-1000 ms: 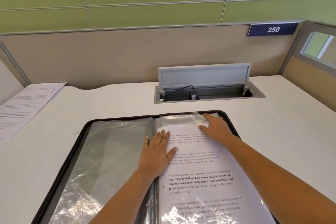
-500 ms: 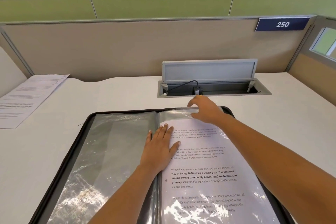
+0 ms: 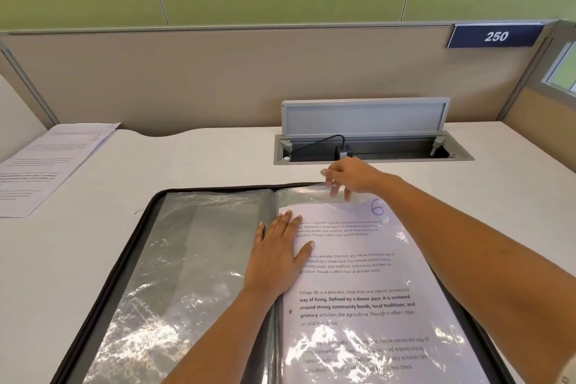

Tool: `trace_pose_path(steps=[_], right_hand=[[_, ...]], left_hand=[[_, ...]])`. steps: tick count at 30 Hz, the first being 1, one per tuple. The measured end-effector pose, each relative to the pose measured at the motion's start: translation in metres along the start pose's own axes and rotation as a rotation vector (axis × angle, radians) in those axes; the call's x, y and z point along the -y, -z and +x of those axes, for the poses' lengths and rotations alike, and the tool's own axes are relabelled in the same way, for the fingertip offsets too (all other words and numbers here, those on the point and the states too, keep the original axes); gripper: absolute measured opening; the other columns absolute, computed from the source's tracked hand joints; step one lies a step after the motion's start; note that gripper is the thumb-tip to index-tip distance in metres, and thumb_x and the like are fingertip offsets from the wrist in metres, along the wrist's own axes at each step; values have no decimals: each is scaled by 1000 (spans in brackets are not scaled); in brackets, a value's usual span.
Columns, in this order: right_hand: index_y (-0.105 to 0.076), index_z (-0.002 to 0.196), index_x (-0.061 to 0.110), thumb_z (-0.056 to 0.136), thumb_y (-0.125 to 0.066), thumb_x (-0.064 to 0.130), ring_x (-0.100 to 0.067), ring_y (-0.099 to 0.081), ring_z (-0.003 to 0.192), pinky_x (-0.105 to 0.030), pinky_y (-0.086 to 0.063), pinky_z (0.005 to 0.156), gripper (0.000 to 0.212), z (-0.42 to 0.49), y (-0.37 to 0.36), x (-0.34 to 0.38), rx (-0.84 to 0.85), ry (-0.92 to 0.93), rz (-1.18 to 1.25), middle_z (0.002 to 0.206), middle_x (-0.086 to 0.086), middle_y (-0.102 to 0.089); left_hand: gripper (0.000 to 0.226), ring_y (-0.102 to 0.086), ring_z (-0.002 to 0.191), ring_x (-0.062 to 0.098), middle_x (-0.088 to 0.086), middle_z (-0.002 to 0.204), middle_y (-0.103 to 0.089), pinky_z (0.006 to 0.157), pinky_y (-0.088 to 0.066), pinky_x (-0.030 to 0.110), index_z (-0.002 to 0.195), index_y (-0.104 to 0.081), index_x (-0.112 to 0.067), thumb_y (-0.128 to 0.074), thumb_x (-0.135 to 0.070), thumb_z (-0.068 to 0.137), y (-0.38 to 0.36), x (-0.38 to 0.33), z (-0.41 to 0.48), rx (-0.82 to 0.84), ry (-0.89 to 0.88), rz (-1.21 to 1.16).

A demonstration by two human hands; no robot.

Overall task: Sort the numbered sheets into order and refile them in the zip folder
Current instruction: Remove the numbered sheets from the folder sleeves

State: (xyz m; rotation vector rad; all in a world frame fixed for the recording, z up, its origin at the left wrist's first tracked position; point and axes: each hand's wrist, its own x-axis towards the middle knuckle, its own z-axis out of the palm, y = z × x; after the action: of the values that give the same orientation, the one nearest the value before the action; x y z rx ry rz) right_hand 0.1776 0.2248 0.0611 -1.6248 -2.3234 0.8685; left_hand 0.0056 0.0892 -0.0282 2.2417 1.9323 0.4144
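Observation:
A black zip folder point(image 3: 131, 246) lies open on the desk with clear plastic sleeves inside. The left sleeve point(image 3: 187, 259) looks empty. In the right sleeve sits a printed sheet point(image 3: 358, 284) marked with a blue 6 at its top right corner. My left hand point(image 3: 277, 256) presses flat on the sheet's left edge beside the spine. My right hand point(image 3: 350, 179) pinches the top lip of the right sleeve point(image 3: 299, 193) and lifts it slightly off the sheet. More numbered sheets point(image 3: 40, 165) are stacked at the far left of the desk.
An open cable hatch point(image 3: 374, 153) with a raised grey lid and a black plug sits just behind the folder. A beige partition with a "250" sign point(image 3: 495, 36) closes off the back and right. White desk surface point(image 3: 202, 162) lies between the stack and the folder.
My right hand slid up from the sheet to the sleeve's top edge and now lifts the plastic lip, uncovering the blue 6. My left hand stays flat in place.

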Motion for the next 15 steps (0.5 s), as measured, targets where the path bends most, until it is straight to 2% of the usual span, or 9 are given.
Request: trace_pose_path(steps=[2, 4, 6, 9, 12, 15], right_hand=[[-56, 93, 10, 102, -36, 26, -7, -60, 41, -16, -38, 38, 26, 3, 4, 4, 31, -91, 69, 85, -7, -69], [-57, 100, 8, 100, -41, 17, -7, -61, 41, -14, -34, 35, 19, 7, 8, 6, 96, -163, 45, 91, -9, -70], [-62, 105, 9, 96, -48, 11, -4, -62, 43, -14, -38, 41, 16, 11, 11, 4, 160, -177, -88, 91, -4, -70], [-63, 104, 14, 91, -51, 10, -3, -63, 53, -16, -44, 51, 18, 13, 11, 5, 212, -156, -267, 91, 2, -63], [-57, 95, 15, 88, -52, 9, -9, -64, 65, -18, -46, 56, 11, 15, 9, 4, 232, -144, -331, 89, 0, -62], [-57, 101, 13, 90, -50, 9, -15, -62, 73, -18, -43, 58, 13, 17, 9, 5, 311, -151, -425, 90, -1, -60]], left_hand=[[72, -7, 144, 7, -7, 157, -12, 117, 2, 33, 149, -17, -27, -9, -65, 87, 0, 0, -1, 0, -3, 2], [84, -8, 144, 7, -8, 157, -13, 117, 1, 32, 149, -18, -28, 2, -67, 77, -1, 0, -1, -8, -2, -2], [86, -8, 144, 6, -9, 157, -14, 117, 1, 32, 148, -20, -28, 3, -67, 75, -2, 0, -1, -24, 8, -14], [70, -10, 144, 6, -9, 156, -16, 117, 1, 32, 147, -23, -28, -16, -64, 88, -3, 1, 0, -29, 17, -24], [82, -9, 143, 5, -10, 156, -16, 116, 2, 31, 147, -23, -28, -2, -67, 78, -1, -1, -1, -31, 18, -22], [88, -10, 143, 5, -9, 156, -17, 116, 2, 30, 147, -24, -28, 2, -67, 72, 0, -1, -1, -35, 23, -42]])
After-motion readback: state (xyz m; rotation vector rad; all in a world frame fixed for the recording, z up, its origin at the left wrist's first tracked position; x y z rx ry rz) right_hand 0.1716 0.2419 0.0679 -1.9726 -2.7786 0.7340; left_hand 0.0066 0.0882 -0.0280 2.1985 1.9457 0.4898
